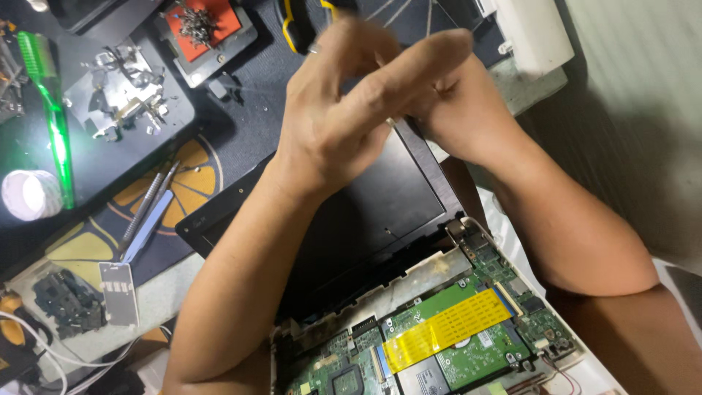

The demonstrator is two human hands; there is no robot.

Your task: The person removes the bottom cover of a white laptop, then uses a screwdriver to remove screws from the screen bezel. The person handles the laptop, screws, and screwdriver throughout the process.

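Hands (351,110) (457,110) meet above the laptop screen (365,212), fingers pinched on something tiny, too small to tell, keeping it from dropping.

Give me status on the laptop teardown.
Done: base cover is off, green board and yellow ribbon exposed; loose screws sit in the red tray. In hand: left hand and right hand work at the screen's top edge. Left: screen remains hinged, board remains seated.
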